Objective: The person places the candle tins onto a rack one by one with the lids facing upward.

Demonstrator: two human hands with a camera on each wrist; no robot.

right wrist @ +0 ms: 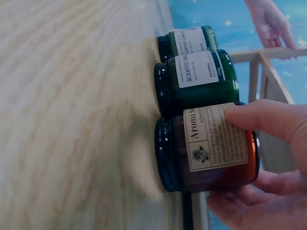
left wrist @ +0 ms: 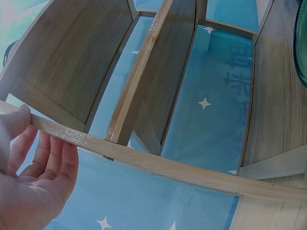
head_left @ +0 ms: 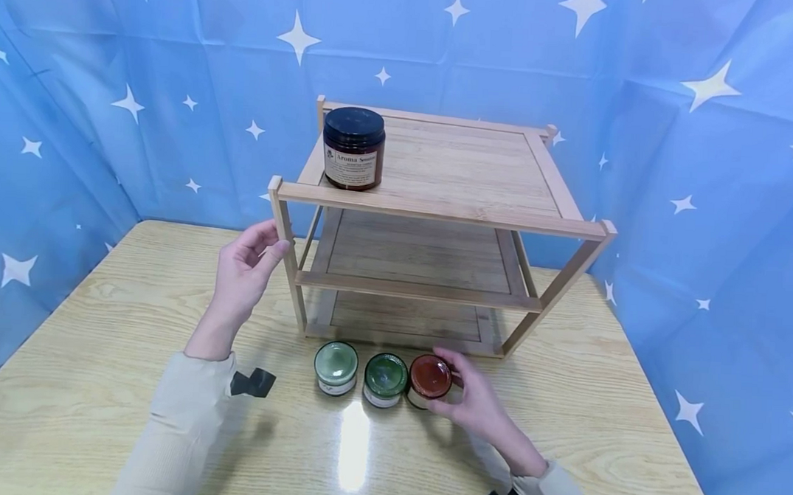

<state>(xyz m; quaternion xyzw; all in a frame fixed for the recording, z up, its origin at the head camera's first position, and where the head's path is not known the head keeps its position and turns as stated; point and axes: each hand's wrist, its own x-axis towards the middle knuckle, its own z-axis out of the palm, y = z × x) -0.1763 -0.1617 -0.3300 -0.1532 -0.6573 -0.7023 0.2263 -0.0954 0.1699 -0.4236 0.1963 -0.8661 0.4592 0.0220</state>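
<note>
Backdrop [head_left: 412, 38]: blue cloth with white stars.
Table [head_left: 100, 338]: pale wood.
Rack [head_left: 460, 158]: three wooden shelves, upright.
Left hand [head_left: 246, 259]: thumb and fingers round the rack's front left post [head_left: 294, 291].
Right hand [head_left: 476, 402]: thumb and fingers clamped on the red jar [head_left: 431, 375].
Brown jar [head_left: 353, 148]: top shelf, left side.
Red jar: lid down before the rack, just beside the dark green jar [head_left: 386, 375].
Pale green jar [head_left: 335, 364]: row's left end.

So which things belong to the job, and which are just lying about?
Likely job things: red jar, in the right hand; wooden rack, gripped by the left hand; pale green jar; dark green jar; black-lidded jar.
Just surroundings: table; starry backdrop.
</note>
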